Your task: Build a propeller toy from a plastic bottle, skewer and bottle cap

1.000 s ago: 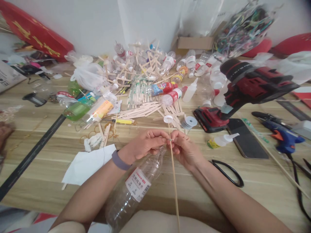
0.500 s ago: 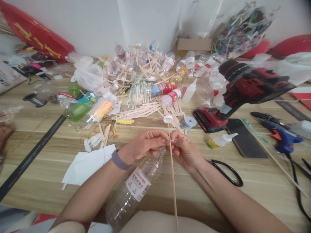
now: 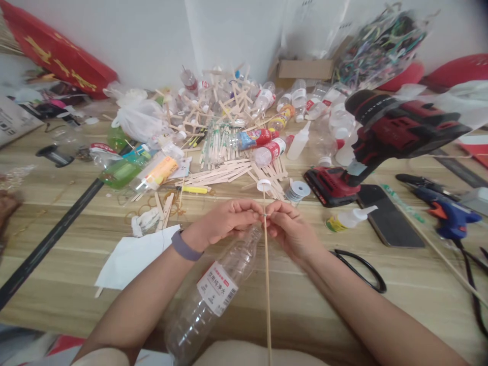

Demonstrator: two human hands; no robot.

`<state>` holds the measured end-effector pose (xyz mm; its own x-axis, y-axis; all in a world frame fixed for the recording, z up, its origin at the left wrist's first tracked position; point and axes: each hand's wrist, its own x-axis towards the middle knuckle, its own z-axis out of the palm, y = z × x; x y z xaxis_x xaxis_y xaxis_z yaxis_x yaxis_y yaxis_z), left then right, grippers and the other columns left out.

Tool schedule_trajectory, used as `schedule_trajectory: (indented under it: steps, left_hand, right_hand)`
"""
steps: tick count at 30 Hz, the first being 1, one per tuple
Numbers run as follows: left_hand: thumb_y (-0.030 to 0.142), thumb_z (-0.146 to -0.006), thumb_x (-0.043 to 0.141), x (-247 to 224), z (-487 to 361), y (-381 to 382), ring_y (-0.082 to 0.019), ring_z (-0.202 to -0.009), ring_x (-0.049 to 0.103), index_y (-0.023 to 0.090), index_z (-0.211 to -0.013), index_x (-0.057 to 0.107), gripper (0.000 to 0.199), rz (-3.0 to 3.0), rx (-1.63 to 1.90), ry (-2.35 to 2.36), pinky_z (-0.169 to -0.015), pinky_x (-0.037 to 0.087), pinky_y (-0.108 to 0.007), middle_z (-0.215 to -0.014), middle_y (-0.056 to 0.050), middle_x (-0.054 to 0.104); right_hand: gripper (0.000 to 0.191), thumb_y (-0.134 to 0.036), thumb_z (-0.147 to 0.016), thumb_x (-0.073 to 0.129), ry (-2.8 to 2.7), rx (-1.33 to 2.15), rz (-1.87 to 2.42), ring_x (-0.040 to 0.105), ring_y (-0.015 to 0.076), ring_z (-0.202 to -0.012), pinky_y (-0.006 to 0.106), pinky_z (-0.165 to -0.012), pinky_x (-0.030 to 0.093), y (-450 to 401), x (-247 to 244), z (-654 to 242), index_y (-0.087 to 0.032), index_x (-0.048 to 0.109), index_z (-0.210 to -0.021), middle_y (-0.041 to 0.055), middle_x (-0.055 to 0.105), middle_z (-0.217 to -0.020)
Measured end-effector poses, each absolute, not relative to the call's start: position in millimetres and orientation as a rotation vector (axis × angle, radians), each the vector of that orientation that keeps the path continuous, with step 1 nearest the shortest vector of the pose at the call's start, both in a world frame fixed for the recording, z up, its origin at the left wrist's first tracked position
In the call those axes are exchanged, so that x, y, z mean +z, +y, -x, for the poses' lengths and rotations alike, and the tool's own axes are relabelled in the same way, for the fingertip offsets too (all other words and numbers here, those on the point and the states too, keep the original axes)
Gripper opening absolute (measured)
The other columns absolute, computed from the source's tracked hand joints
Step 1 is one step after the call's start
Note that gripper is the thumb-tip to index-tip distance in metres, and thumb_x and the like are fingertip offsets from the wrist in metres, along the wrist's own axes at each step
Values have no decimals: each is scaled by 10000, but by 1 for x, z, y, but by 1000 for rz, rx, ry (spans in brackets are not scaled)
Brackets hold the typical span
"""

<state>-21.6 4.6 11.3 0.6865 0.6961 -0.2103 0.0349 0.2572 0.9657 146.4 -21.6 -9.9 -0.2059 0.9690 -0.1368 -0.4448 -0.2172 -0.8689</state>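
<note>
My left hand (image 3: 237, 217) and my right hand (image 3: 286, 223) meet at a slim wooden stick (image 3: 267, 284). Both are closed, their fingertips pinching the ends of a thin wire (image 3: 265, 215) that crosses the stick. A white bottle cap (image 3: 264, 185) sits on the stick's far end, while its near end runs down towards my lap. Below my left hand, a clear plastic bottle (image 3: 208, 300) with a white label lies slanted, its neck close under the fingers. A small spool of wire (image 3: 298, 191) stands just beyond my right hand.
A red and black power drill (image 3: 389, 137), a small glue bottle (image 3: 348, 219), a phone (image 3: 392, 216) and a blue glue gun (image 3: 442, 206) are on the right. Wooden sticks (image 3: 221, 174) and several bottles pile up ahead. White paper (image 3: 131, 259) lies left.
Both hands have shifted slightly up, still pinching at the stick. The stick's near end has swung a little to the left. The view has moved slightly.
</note>
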Motion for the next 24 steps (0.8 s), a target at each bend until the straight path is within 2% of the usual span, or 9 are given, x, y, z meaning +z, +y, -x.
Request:
schedule_trajectory:
  steps: [3, 7, 14, 18, 21, 24]
  left_hand:
    - [345, -840, 564, 17, 25, 10, -72, -480, 257, 187, -821, 582, 160, -1415, 478, 801, -474, 216, -215, -594, 69, 433]
    - [234, -803, 575, 23, 29, 16, -115, -631, 438, 191, -763, 627, 78, -1652, 438, 907, -595, 316, -224, -676, 44, 549]
    - [198, -819, 467, 21, 29, 19, -165, -761, 570, 209, -764, 666, 207, -1844, 305, 990, -700, 387, -253, -779, 25, 663]
    - [260, -871, 416, 19, 26, 22, -179, -832, 621, 203, -784, 660, 266, -1883, 272, 1005, -771, 439, -268, -840, 4, 695]
    - [333, -903, 392, 24, 28, 20, -212, -923, 631, 200, -909, 662, 301, -1920, 298, 1100, -836, 461, -312, -969, -38, 710]
    - [332, -901, 407, 33, 37, 5, -266, -1147, 561, 193, -1152, 599, 346, -1967, 357, 1253, -992, 399, -399, -1235, -107, 635]
  right_hand:
    - [106, -247, -677, 750, -937, 1604, 913, 504, 84, -470, 209, -463, 384, -19, -16, -148, -198, 661, -647, -17, 642, -591]
    - [92, -265, -682, 743, -1002, 1556, 953, 523, 98, -487, 226, -482, 396, -17, -26, -147, -204, 676, -665, -23, 641, -597]
    - [94, -282, -709, 722, -1050, 1497, 1022, 518, 109, -482, 249, -504, 400, -14, -32, -148, -208, 667, -695, -23, 651, -590]
    - [106, -278, -699, 725, -1068, 1479, 1046, 520, 107, -496, 247, -519, 400, -13, -27, -149, -191, 664, -688, -21, 643, -587]
    - [104, -281, -699, 711, -1057, 1459, 1059, 513, 102, -492, 240, -513, 390, -13, -25, -149, -193, 656, -691, -31, 627, -583]
    - [96, -285, -705, 693, -1048, 1443, 1065, 508, 100, -490, 240, -512, 382, -13, -25, -149, -198, 653, -707, -31, 625, -599]
